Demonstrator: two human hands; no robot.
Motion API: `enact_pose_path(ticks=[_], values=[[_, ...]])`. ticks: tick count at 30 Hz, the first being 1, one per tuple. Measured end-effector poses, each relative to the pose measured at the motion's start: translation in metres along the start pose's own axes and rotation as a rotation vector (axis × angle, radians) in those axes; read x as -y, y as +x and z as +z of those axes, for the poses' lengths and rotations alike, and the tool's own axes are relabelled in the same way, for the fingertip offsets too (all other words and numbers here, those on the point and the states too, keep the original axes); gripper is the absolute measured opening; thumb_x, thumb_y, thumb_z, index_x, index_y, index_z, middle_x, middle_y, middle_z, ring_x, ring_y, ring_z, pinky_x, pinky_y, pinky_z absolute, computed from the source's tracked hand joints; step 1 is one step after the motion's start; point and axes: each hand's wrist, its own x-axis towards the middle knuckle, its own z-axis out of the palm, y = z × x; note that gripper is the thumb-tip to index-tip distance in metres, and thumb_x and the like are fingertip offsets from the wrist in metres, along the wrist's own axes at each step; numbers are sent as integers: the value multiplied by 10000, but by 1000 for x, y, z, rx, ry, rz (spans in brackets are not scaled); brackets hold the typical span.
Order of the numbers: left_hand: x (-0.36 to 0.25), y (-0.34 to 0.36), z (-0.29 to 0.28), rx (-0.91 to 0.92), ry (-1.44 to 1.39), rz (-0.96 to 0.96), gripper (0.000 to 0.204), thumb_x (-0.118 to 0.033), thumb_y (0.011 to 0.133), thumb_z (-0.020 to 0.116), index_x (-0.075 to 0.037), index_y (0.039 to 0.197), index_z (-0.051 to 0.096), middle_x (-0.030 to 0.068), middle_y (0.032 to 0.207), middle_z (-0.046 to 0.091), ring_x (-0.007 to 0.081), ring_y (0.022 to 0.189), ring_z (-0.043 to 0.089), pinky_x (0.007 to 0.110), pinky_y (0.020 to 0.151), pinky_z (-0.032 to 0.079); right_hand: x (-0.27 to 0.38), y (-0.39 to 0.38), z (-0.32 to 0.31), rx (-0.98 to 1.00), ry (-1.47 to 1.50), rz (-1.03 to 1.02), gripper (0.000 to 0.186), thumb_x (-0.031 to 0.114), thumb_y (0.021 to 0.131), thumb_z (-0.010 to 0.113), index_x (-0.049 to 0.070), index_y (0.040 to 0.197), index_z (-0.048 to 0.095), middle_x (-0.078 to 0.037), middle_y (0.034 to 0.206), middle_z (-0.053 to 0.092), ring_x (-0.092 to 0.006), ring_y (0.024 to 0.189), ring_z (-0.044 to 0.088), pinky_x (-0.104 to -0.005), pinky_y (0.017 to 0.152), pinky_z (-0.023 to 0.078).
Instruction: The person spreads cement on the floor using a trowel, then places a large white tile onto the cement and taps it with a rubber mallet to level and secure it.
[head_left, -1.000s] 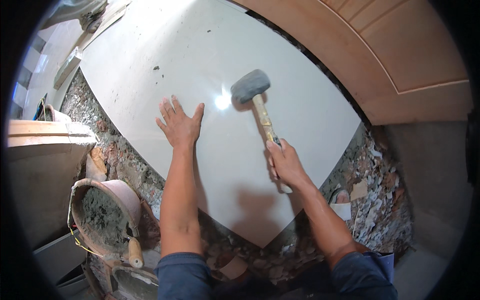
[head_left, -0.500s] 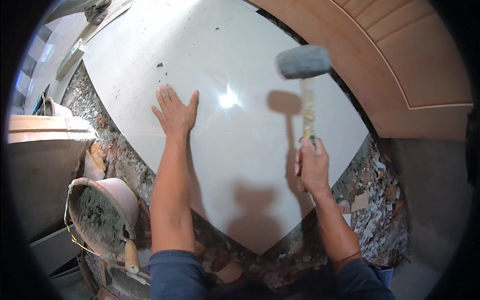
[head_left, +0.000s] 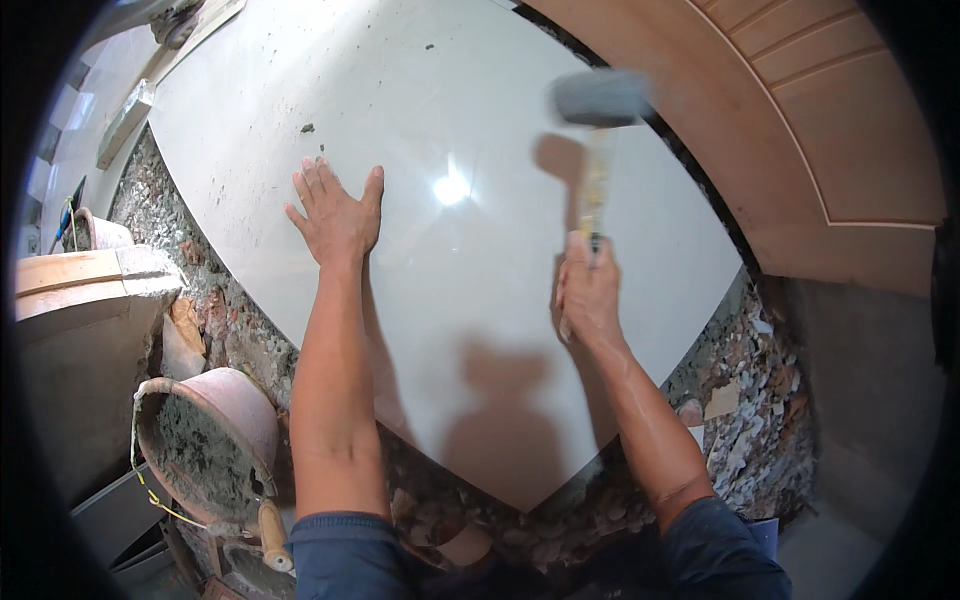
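A large glossy white tile [head_left: 480, 290] lies before me, with its near corner pointing toward me. My left hand [head_left: 338, 215] rests on the tile's left part, palm down and fingers spread. In my right hand [head_left: 590, 290] is the handle of a rubber mallet, gripped near its lower end. The mallet's [head_left: 600, 98] dark grey head is blurred by motion and hangs over the tile's right part, close above its own shadow. Yellowish wrapping covers the handle. Small dark mortar crumbs [head_left: 307, 128] lie beyond my left fingertips.
A bucket of grey mortar [head_left: 205, 450] stands at the lower left, with a wooden-handled trowel [head_left: 272, 535] beside it. Rough rubble [head_left: 750, 410] borders the tile at right. A wooden panelled door [head_left: 840, 130] lies along the far right edge. A second small bucket [head_left: 100, 232] is at left.
My right hand and the mallet have moved a little forward and left, and the mallet head is nearer its shadow. My left hand stays spread on the tile; the view has shifted slightly.
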Motion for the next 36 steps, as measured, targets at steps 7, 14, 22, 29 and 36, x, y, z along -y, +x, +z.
enact_pose_path(ticks=[7,14,22,29,36], values=[[2,1,1,3,-5,6,917,-682,903,377,-26,1523,210,131,1609,146,260,1498,65,485,1204,47,16,15,-2,-58,12,-236,334,369,1013,499,55,899,486,9,609,479,-63,435,449,-232,387,371],[4,2,5,-18,6,1,941,-694,898,373,-9,1520,206,142,1609,142,269,1498,71,491,1200,38,27,21,1,178,-138,20,324,367,1014,499,60,913,495,7,601,476,-63,431,446,-235,384,364],[14,2,14,-29,-73,42,983,-718,882,381,8,1518,195,164,1604,143,280,1498,66,505,1195,38,20,7,29,93,-146,-72,335,368,1019,480,64,877,479,11,597,465,-61,434,446,-237,381,363],[14,3,15,-53,-145,52,991,-716,883,377,18,1518,178,179,1603,126,285,1500,33,490,1200,16,-1,-9,26,77,-221,-254,351,388,1011,495,59,891,509,24,592,453,-58,443,444,-224,392,367],[17,3,17,-66,-166,57,1011,-724,872,399,22,1517,175,190,1599,125,293,1499,26,489,1201,14,17,7,-3,-59,-40,-217,330,358,1018,477,45,918,512,12,596,454,-81,425,455,-249,383,380]])
